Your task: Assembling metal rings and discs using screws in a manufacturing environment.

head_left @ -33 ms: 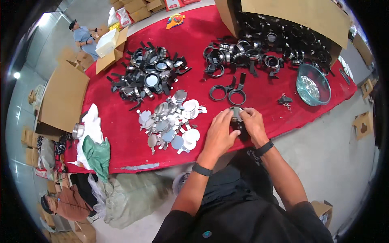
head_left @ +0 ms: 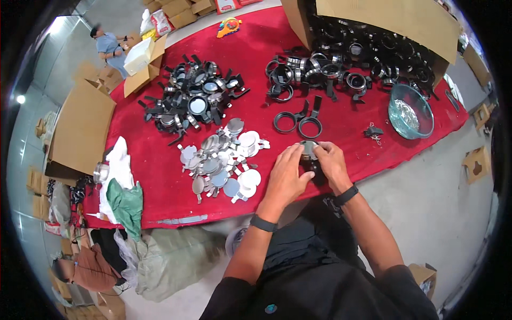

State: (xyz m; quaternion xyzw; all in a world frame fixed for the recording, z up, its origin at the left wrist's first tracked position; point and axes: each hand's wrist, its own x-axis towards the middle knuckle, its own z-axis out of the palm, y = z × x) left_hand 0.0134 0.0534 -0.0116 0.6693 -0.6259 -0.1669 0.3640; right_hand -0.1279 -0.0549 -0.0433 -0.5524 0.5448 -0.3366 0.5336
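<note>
Near the table's front edge, my left hand (head_left: 284, 178) and my right hand (head_left: 332, 162) close round a black ring-shaped part with a round grey disc (head_left: 308, 148) on top. The fingertips press at the disc's sides from left and right. The part's lower portion, dark and partly hidden by my hands, points toward me. Just beyond lie two black rings with handles (head_left: 310, 127). To the left of my left hand is a loose pile of silver and white round discs with small tabs (head_left: 217, 165).
A heap of assembled black-handled parts (head_left: 198, 105) lies at the back left. More black rings spill from a cardboard box (head_left: 389, 18) at the back right. A glass bowl (head_left: 397, 127) holding small metal pieces stands on the right, near a small black piece (head_left: 373, 130). Cloths (head_left: 126, 202) lie far left.
</note>
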